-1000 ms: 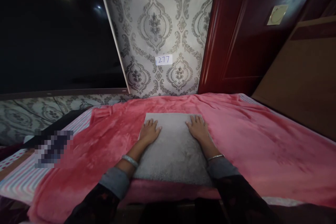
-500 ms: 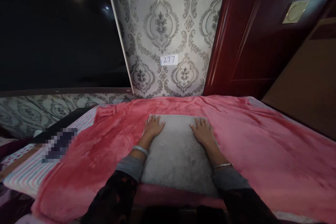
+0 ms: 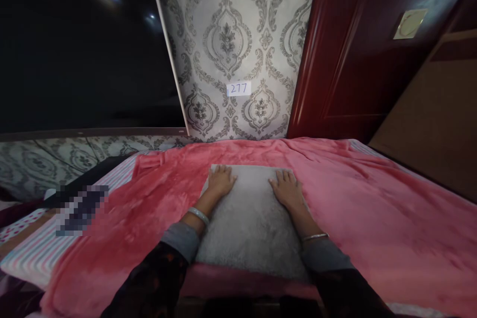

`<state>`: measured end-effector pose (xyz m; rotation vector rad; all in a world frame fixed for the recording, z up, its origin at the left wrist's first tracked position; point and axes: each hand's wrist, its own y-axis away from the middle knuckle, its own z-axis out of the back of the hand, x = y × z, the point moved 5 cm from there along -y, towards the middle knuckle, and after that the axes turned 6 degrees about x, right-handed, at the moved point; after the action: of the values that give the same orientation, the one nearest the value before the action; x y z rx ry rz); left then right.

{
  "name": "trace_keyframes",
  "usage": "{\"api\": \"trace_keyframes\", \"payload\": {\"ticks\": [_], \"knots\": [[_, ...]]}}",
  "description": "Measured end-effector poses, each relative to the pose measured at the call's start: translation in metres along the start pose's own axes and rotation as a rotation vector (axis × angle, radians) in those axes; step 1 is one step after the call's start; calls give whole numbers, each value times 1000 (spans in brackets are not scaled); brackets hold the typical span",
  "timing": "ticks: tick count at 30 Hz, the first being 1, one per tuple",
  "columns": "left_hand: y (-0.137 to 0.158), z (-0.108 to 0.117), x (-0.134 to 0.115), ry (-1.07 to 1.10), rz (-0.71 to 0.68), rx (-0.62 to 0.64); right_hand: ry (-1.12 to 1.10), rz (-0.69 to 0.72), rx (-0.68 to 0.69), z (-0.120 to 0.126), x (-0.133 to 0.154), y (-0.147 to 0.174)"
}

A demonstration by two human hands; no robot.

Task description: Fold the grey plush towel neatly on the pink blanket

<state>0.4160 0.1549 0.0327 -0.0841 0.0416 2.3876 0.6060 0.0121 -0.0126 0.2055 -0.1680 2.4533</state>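
Note:
A grey, fuzzy rectangular cloth [image 3: 253,223] lies flat on a pink plush blanket [image 3: 372,218]. My left hand [image 3: 221,181] rests palm down on its far left corner, fingers stretched out and thumb apart. On the far right corner lies my right hand [image 3: 286,187], also flat with its fingers spread. Neither hand grips anything; both press on the cloth's surface. Whether the cloth is folded into layers I cannot tell.
Striped bedding [image 3: 33,253] shows under the blanket at the left, with a blurred-out item [image 3: 82,211] on it. A large dark television screen [image 3: 85,49] hangs at the left. Patterned wallpaper, a paper label [image 3: 239,88] reading 277 and a dark red door panel [image 3: 346,59] stand behind.
The view has tilted and shifted slightly. My left hand sits a touch nearer to me on the cloth; my right hand is almost unmoved. The cloth lies as before.

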Motion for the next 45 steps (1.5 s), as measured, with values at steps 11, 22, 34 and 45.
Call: {"api": "trace_keyframes", "payload": {"ticks": [11, 22, 34, 45], "knots": [[-9, -22, -18, 45, -102, 84, -1, -12, 17, 3, 0, 3], [25, -21, 42, 115, 38, 19, -13, 13, -16, 6, -1, 8], [56, -13, 91, 490, 215, -77, -445, -79, 84, 10, -23, 3], [55, -29, 103, 903, 334, 14, -817, -203, 224, 3, -87, 42]]}}
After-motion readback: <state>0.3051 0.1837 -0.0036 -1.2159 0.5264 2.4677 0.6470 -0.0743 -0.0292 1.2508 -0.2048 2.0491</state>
